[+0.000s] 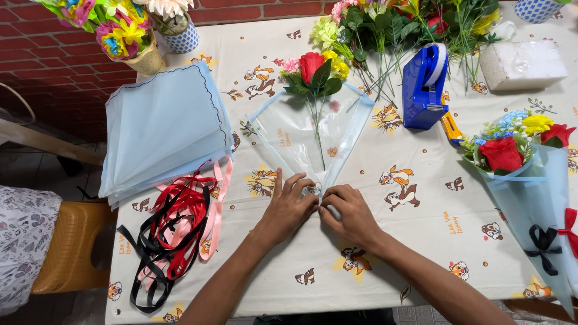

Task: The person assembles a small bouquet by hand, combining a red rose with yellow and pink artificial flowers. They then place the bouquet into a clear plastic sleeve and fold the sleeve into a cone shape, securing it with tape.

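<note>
A small bunch of artificial flowers (315, 71), with a red rose and yellow and pink blooms, lies on a clear wrapping sheet with pale blue edges (349, 129) in the middle of the table. The sheet narrows to a point near me. My left hand (288, 207) rests flat on that lower tip, fingers spread. My right hand (348, 212) pinches the sheet's right lower edge beside it, fingers curled. The two hands touch at the tip.
A stack of pale blue sheets (162, 126) lies at left, above red, black and pink ribbons (180, 229). A blue tape dispenser (424, 84), loose flowers (397, 27) and a white foam block (522, 65) sit at the back. Finished bouquets (530, 174) lie at right.
</note>
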